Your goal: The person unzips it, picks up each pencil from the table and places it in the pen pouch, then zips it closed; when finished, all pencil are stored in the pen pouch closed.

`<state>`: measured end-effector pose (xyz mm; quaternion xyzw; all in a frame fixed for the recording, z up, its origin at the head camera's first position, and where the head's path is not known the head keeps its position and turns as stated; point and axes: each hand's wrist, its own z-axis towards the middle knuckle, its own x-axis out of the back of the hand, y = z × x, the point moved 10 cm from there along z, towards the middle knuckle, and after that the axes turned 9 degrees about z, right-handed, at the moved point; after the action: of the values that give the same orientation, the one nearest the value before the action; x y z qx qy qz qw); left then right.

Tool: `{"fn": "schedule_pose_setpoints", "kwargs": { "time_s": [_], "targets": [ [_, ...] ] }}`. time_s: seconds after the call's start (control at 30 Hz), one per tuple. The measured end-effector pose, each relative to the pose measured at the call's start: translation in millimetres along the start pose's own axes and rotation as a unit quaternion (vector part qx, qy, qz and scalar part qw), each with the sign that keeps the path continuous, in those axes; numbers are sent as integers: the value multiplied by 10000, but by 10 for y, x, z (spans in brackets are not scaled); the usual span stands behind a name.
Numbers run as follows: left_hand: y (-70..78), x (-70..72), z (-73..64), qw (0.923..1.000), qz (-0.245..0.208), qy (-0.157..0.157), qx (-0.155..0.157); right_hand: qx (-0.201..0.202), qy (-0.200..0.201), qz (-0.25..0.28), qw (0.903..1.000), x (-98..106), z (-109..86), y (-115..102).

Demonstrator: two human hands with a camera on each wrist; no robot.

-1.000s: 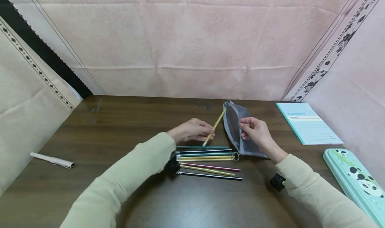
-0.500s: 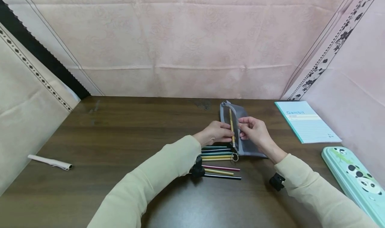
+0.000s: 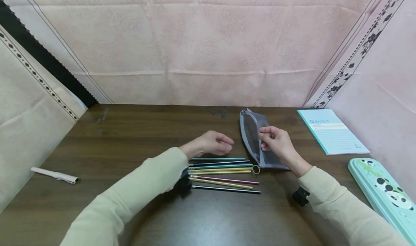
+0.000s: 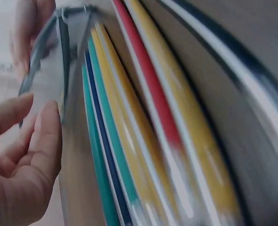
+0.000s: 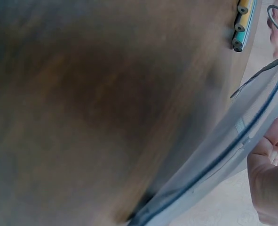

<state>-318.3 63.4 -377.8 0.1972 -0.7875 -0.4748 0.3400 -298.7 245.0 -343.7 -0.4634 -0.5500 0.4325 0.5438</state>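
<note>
A: Both hands are over the table point(image 3: 227, 220), and the right hand point(image 3: 277, 143) has the grey pouch point(image 3: 268, 158)! Its grip is clamped on the edge, thumb against fingers.

B: And the pouch?

A: On the table toward the back, right of the middle, mouth gaping toward the left. What's inside is too dark to read.

B: Over to the left hand point(image 3: 214, 144), then.

A: It hovers just behind the pencils, near the pouch. Holding nothing! The left wrist view has its grip apart, a gap between thumb and fingers, all gently bent.

B: Give me the pencils point(image 3: 221, 172).

A: Eight of them, lying side by side! Five bunched at the back in teal, dark blue and yellow, then red, yellow and black spaced out nearer the person.

B: And that metal ring point(image 3: 256, 169)?

A: At the pouch's near end, right by the pencil ends. Touching them? Can't tell.

B: Round the edges?

A: Notepad point(image 3: 334, 137) at the right, panda case point(image 3: 373, 188) in front of it, white roll point(image 3: 55, 175) far left!
</note>
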Motion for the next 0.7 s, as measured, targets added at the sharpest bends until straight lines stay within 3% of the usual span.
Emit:
{"fn": "schedule_pose_setpoints", "kwargs": {
  "time_s": [0.13, 0.27, 0.47, 0.7],
  "targets": [
    [-159, 198, -176, 9965, 836, -8, -7, 7, -14, 45, 10000, 6, 1, -3],
    [-214, 309, -295, 9898, 1412, -31, -201, -13, -30, 82, 10000, 8, -3, 5],
    [-261, 330, -351, 9765, 2136, -73, -283, -49, -36, 56, 10000, 3, -13, 12],
    [-236, 325, -360, 9654, 2582, 49, -361, -46, -27, 16, 10000, -10, -5, -2]
  ]
}}
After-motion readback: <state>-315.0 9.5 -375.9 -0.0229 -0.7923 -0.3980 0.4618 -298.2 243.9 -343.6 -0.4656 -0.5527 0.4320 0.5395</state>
